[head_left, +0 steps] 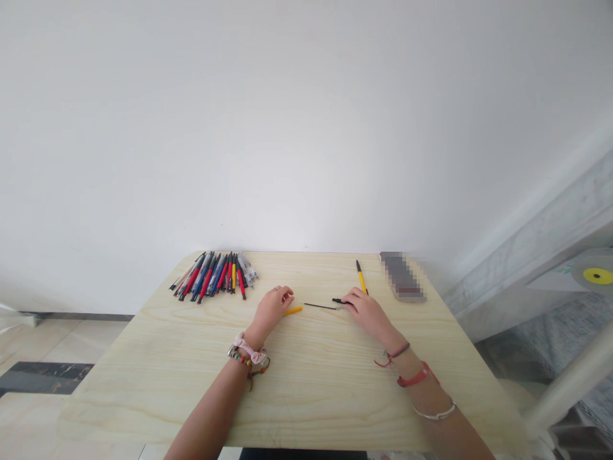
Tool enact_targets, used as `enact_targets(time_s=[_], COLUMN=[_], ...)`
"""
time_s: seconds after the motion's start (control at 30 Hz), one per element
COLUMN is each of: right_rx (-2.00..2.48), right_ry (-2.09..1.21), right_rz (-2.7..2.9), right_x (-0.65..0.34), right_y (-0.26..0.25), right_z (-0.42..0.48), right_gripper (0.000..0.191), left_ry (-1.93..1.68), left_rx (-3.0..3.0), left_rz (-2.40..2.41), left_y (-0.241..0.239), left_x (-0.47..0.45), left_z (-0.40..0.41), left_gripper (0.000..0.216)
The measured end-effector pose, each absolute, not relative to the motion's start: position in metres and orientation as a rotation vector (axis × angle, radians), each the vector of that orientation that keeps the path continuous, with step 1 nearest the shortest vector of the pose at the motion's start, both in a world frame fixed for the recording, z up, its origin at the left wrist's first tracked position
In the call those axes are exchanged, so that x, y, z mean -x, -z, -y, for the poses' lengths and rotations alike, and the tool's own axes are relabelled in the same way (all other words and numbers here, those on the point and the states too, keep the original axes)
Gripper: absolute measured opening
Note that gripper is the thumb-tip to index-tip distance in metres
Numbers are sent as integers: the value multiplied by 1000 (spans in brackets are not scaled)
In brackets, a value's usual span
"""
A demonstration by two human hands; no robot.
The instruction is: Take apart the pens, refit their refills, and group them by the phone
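My left hand (274, 306) hovers at the middle of the table, fingers loosely curled with a small gap between thumb and fingertips. A yellow pen barrel (294, 311) lies beside and partly behind it. My right hand (364, 310) is closed on a black pen part (338, 300), its fingertips hiding one end. Between the hands, a thin black ink refill (320, 306) lies on the table, its pale tip end close to my right fingers. Beyond my right hand rests a yellow pen with a black top (361, 276).
Many-coloured pens (211, 275) lie in a pile at the table's back left. A dark, pixelated flat object (405, 276) is at the back right. The wooden table (311, 383) meets a white wall (306, 128). A pale post (575, 364) stands off the right edge.
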State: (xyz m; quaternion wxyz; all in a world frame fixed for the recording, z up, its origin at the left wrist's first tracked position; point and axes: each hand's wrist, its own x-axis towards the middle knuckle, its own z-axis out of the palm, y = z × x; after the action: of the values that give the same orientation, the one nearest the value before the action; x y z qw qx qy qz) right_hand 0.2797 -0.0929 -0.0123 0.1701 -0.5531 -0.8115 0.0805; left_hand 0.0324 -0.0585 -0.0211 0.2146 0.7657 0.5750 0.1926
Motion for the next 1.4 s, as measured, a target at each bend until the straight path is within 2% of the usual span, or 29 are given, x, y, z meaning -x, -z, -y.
enact_targets(time_s=[0.43,0.8,0.9,1.4], right_rx=[1612,1580,1536,1307], right_ry=[4,-99,-132,-207], right_rz=[2436,2238,2196,2122], right_x=[-278,-278,-279,-275], right_y=[20,18,20,16], right_z=[93,92,91,93], right_gripper=[14,14,15,18], left_ry=[-421,-344,-261,-421], left_rx=[-2285,-2467,-2541,-2496], left_rz=[-1322,-1128,-1136,-1402], left_y=[22,9,14,14], left_x=[-46,-68,-84,-61], left_z=[42,56,58,56], left_gripper=[18,21,5,13])
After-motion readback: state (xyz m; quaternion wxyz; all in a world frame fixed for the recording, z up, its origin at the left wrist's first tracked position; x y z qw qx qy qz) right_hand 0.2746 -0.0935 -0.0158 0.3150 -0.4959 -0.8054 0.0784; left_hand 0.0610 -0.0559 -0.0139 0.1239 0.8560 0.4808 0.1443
